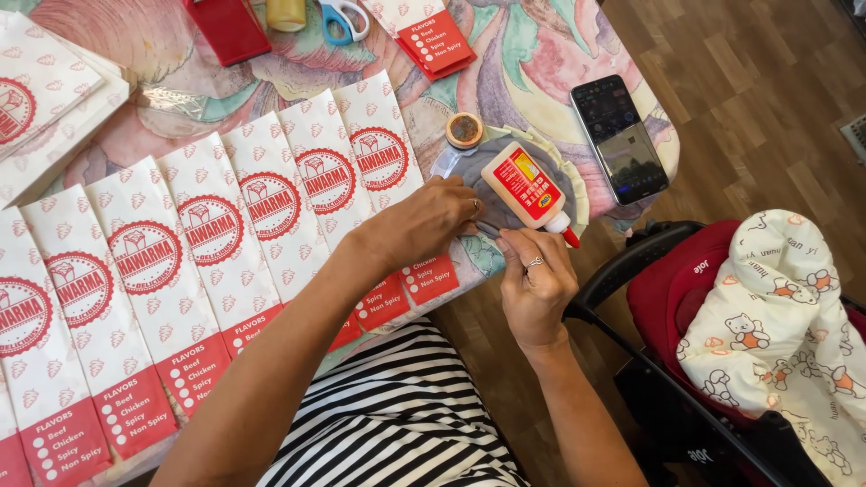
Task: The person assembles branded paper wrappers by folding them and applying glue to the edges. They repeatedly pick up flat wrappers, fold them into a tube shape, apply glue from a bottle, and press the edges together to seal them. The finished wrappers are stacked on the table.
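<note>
A table under a flowered, glossy cloth (pixel 505 54) stands on a wood floor, and I sit at its near edge in a striped top. My right hand (pixel 534 284) pinches a small dark strip (pixel 488 229) between thumb and forefinger at the table's right edge; there is a ring on one finger. My left hand (pixel 424 221) reaches across from the left and closes its fingertips on the same strip, so both hands grip it. Just beyond my right hand lies a glue bottle (pixel 526 188), white with a red label and a red tip pointing near and right, resting on a round grey pad (pixel 487 162). A small round lid (pixel 464 130) sits at the pad's far edge. Under my left wrist a row of white and red paper sleeves (pixel 207 234) fans away to the left, overlapping. Farther right lies a phone (pixel 619 137), screen up. At the far edge are scissors (pixel 343 18) with blue handles. Off the table on the right stands a red stroller (pixel 672 271) with a bear-print blanket (pixel 780 316)
</note>
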